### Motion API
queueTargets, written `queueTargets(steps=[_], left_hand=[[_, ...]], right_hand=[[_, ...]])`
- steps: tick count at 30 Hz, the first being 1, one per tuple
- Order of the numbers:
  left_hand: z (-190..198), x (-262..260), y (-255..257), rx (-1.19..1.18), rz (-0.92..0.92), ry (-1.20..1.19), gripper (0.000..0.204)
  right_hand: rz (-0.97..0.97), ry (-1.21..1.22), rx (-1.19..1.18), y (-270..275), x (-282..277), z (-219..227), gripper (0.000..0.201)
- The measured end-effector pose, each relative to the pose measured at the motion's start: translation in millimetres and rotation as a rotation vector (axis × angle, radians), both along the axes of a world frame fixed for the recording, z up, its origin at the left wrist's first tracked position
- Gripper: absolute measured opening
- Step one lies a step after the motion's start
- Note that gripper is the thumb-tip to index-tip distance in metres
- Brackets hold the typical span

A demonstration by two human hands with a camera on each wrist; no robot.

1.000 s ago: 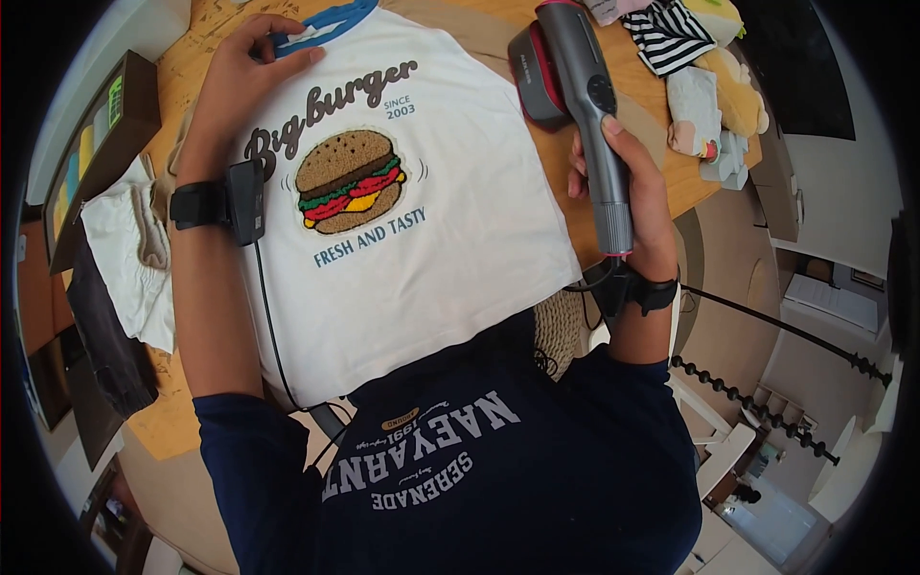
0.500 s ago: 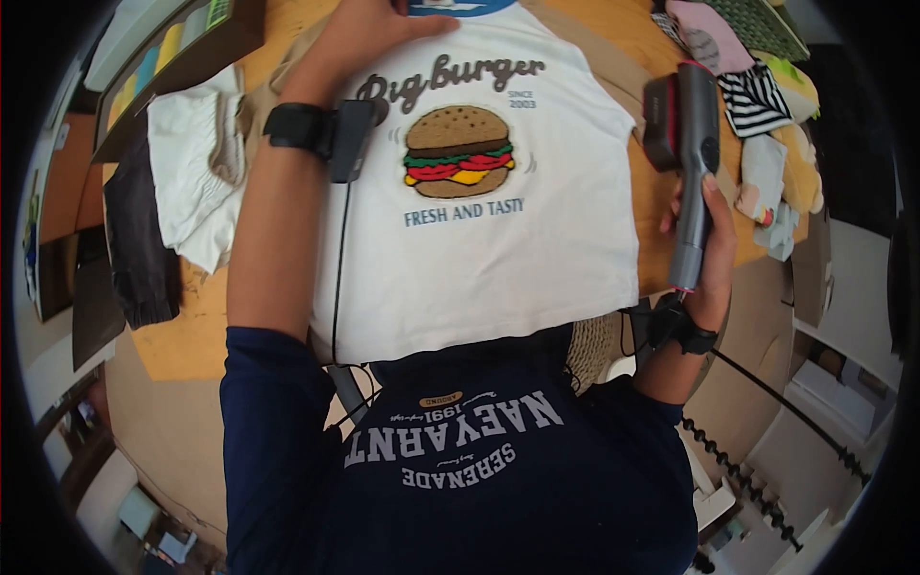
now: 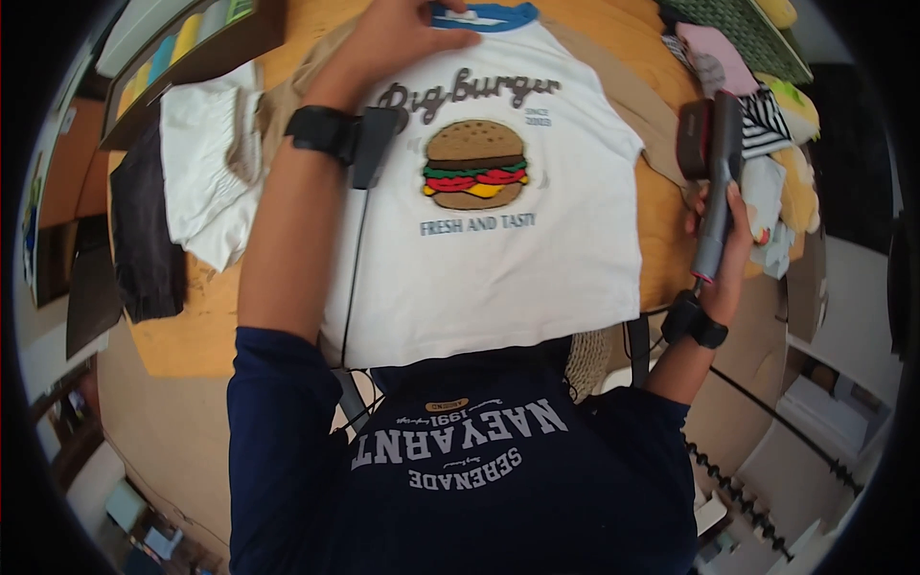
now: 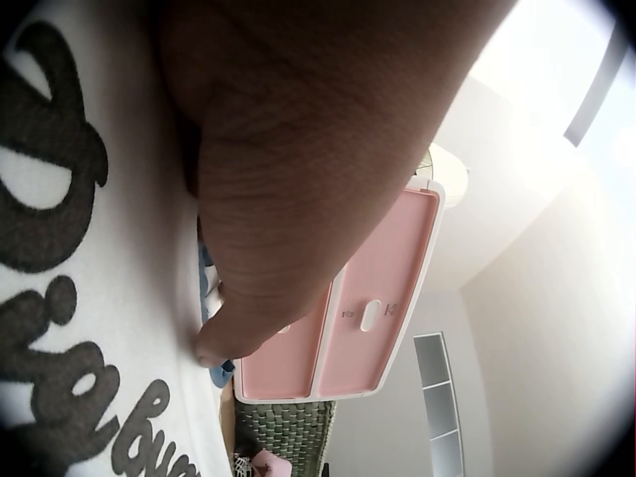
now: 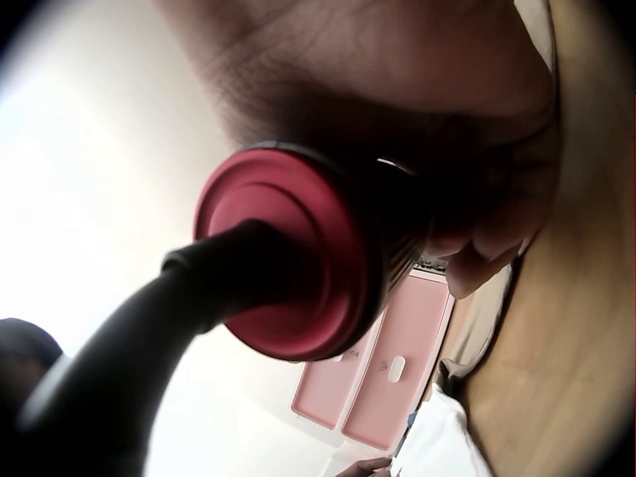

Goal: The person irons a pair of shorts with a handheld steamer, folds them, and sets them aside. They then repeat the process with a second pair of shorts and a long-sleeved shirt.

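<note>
A white T-shirt (image 3: 498, 287) with a burger patch, tan sleeves and a blue collar (image 3: 513, 17) lies spread on the wooden table. My left hand (image 3: 388, 43) rests at its neckline, the thumb (image 4: 238, 333) stretched along the cloth beside the collar. The fingertips of that hand are cut off by the top of the head view. At the right, my right hand (image 3: 736, 230) grips the handle of a grey and red handheld garment steamer (image 3: 725, 144), its head raised beside the shirt's sleeve. A black cord (image 5: 119, 348) runs out of the handle's red end.
White trousers (image 3: 206, 172) and a dark garment (image 3: 144, 230) lie on the table (image 3: 192, 340) at the left. To the right are a pink cloth (image 3: 714, 57), a striped cloth (image 3: 767, 125) and a green woven basket (image 3: 738, 34). Pink drawers (image 4: 378, 288) stand beyond.
The head view has shifted, so shirt and table sit further right in it. My right hand holds the steamer further from the shirt. The left hand stays at the collar.
</note>
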State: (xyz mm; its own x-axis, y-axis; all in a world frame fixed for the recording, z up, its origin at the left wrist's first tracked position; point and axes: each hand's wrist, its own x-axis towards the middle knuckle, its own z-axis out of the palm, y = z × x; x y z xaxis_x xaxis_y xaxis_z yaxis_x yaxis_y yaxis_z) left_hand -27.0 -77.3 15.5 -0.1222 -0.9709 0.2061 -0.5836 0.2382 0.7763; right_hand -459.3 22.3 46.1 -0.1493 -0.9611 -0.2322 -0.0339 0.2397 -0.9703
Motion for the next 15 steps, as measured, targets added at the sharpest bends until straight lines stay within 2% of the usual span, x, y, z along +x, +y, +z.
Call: queueTargets(steps=[4,8,10,15], left_hand=[[-21,3,-8,-0.184,-0.052,-0.111,0.037],[-17,3,-6,-0.103,-0.040,-0.035,0.036],[-17,1,-6,-0.088,-0.039,-0.001,0.034],[-13,-2,-4,-0.002,-0.009,-0.002,0.033]], right_hand=[[0.045,-0.025,-0.019,1,7,6,0.044],[0.021,-0.031,-0.004,0,3,2,0.044],[0.075,-0.110,-0.010,-1,-2,-1,0.043],[0.053,-0.146,-0.001,-1,-3,-3,0.040]])
